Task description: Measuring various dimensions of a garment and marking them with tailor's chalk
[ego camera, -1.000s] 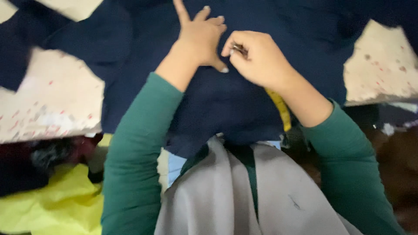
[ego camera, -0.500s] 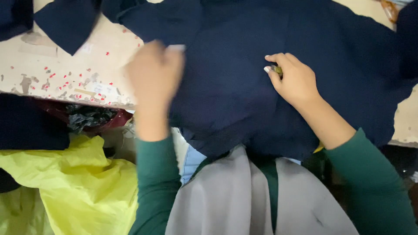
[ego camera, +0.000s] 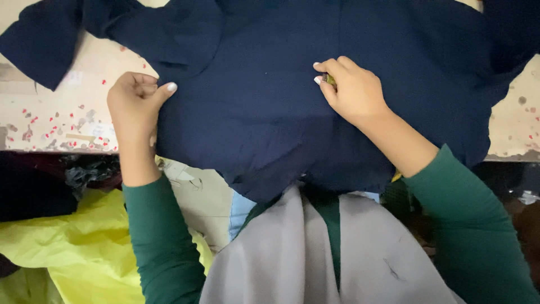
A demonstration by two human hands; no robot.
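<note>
A large dark navy cloth (ego camera: pixel 270 84) lies spread over a worn pale table (ego camera: pixel 62 118) and hangs over its near edge toward me. My left hand (ego camera: pixel 135 101) grips the cloth's left edge, thumb on top. My right hand (ego camera: pixel 351 90) rests on the middle of the cloth, fingers pinched around a small yellowish piece (ego camera: pixel 329 80) that is mostly hidden. Both my arms wear green sleeves.
The table top shows scattered red specks and chipped paint. Below its edge at the left lie yellow fabric (ego camera: pixel 73 242) and dark cloth scraps (ego camera: pixel 34 191). A grey garment (ego camera: pixel 292 259) covers my front at the bottom centre.
My left hand has moved from flat on the cloth's middle out to its left edge and closed on it. The right hand stayed pinched on the cloth. The view shifted.
</note>
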